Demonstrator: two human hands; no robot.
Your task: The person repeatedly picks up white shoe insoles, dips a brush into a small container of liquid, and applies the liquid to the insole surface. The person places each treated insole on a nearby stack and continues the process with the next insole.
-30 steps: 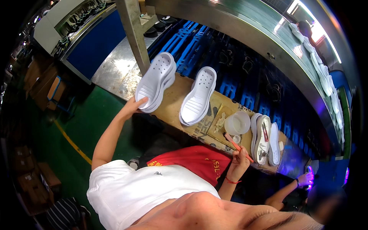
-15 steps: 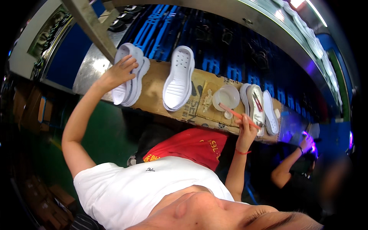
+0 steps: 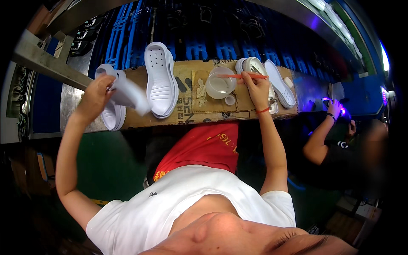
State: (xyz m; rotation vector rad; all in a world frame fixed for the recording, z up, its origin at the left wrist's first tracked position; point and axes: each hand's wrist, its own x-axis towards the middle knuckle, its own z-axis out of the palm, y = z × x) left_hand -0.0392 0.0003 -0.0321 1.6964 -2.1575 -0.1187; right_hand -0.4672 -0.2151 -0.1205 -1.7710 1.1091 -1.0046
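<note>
My left hand (image 3: 98, 91) is closed on a white shoe sole (image 3: 129, 94), tilted and smeared by motion. Below it another white sole (image 3: 111, 118) lies at the left end of the cardboard. In my right hand (image 3: 258, 91), pinched between the fingers, is a slim orange-red brush (image 3: 231, 76); its bristles are too small to make out. The brush reaches over a translucent plastic tub (image 3: 220, 88) of cloudy liquid. A small white cap (image 3: 230, 100) sits beside the tub. Stacked white soles (image 3: 162, 87) lie between my hands.
Cardboard (image 3: 187, 114) covers the bench. On its right are a cream tray-like sole (image 3: 254, 63) with thin tools in it and a white sole (image 3: 280, 85). Blue racks (image 3: 195, 49) run behind. At the far right a co-worker's hand (image 3: 335, 108) works under violet light.
My left hand has lifted a white sole off the stack at the left. My right hand has raised the brush, which lies more level over the tub. The view has shifted right.
</note>
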